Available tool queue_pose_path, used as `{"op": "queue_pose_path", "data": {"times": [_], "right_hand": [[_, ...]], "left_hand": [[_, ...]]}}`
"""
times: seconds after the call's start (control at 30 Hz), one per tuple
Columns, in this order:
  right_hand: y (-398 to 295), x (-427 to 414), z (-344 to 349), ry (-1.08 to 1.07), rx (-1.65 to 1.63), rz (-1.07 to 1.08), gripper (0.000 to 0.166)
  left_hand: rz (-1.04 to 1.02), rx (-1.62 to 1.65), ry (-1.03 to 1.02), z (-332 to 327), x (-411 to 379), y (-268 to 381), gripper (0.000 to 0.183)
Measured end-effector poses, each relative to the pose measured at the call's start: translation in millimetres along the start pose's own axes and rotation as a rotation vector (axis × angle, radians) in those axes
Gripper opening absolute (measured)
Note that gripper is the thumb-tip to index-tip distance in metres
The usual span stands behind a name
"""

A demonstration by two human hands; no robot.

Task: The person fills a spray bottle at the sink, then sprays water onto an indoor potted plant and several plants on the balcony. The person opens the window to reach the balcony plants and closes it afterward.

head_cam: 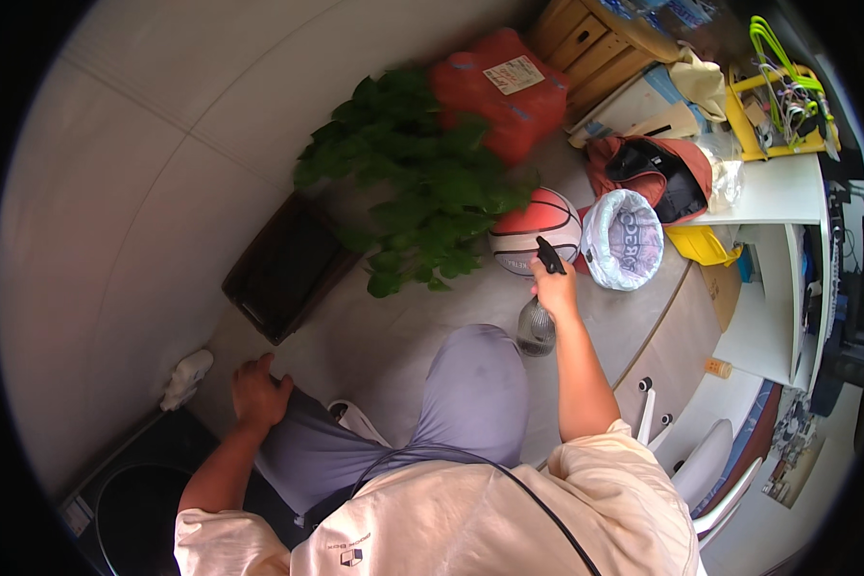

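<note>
A clear ribbed spray bottle [536, 333] with a black trigger head is in my right hand [556, 289], which grips it near the neck. Liquid shows in its lower part. Just beyond lies a red and white basketball [535, 229]. Left of the ball spreads a leafy green plant [417, 173], its leaves slightly blurred. My left hand [259, 392] rests by my left knee with its fingers loosely apart, nothing in it. A dark rectangular planter [288, 266] stands between that hand and the leaves.
A lined waste bin [623, 241] stands right of the ball, near an open red bag [651, 173]. Behind the plant is a red plastic bag [500, 93]. A white desk [777, 187] and a white chair [705, 461] are at the right, a wall [137, 158] at the left.
</note>
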State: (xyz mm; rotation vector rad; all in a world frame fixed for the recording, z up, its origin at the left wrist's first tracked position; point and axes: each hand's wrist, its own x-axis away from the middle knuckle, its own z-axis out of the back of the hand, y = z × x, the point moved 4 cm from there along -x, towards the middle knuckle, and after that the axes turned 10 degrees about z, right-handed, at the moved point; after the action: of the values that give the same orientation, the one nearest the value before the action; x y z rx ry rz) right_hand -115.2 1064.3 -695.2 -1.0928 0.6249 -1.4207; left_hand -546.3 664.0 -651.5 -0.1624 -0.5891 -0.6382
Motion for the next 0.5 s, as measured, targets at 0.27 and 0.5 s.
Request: {"op": "queue_pose_path", "data": {"times": [0.27, 0.5], "right_hand": [[13, -41, -10, 0.062, -0.038, -0.062, 0.023], [24, -68, -6, 0.119, -0.086, -0.201, 0.022]], "left_hand": [[0.009, -0.027, 0.009, -1, -6, 0, 0.056], [-0.002, -0.018, 0.009, -5, -11, -4, 0.055]]}}
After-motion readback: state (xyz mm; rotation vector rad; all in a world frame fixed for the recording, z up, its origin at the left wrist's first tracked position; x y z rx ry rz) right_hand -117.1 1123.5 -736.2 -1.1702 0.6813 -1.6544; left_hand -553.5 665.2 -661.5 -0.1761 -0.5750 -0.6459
